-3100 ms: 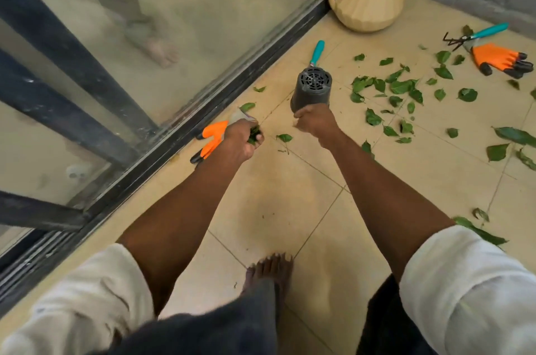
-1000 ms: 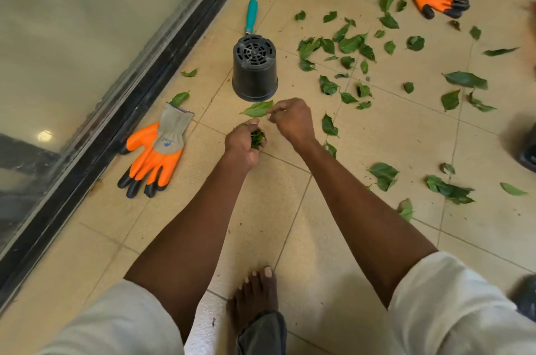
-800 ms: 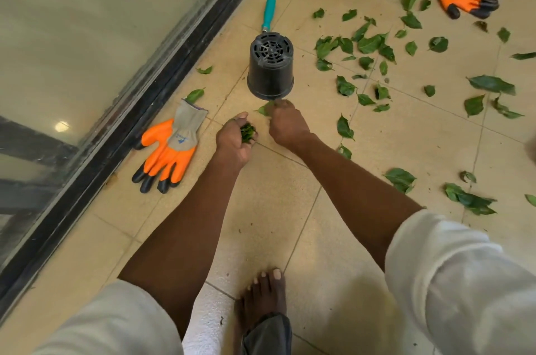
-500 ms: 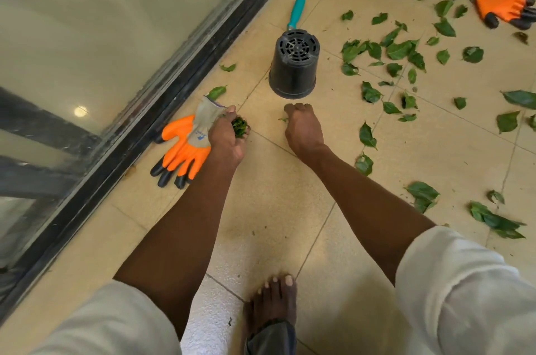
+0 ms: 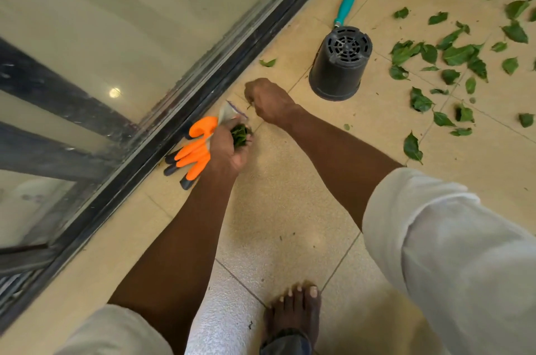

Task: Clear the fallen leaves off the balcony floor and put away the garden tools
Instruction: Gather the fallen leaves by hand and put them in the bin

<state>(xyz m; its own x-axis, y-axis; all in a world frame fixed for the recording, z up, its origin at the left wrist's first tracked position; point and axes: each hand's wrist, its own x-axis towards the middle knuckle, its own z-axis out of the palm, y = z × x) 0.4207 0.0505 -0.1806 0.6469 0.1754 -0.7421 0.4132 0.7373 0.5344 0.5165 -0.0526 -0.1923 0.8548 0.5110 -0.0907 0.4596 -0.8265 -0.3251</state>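
Matt black plastic pot at upper right; glossy beige floor tiles; orange rubbery-coated cloth glove at centre left.

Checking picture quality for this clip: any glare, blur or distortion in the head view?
Head view: a small round light reflection shows on the glass door; the right hand is slightly motion-blurred; the wide-angle lens bends the door track; lighting is soft, shadows faint.

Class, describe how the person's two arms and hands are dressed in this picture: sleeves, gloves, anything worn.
Both forearms are bare. Pale off-white sleeves are pushed up above the elbows, the left sleeve and the right sleeve. The left hand and right hand wear no gloves; no rings or watch are visible.
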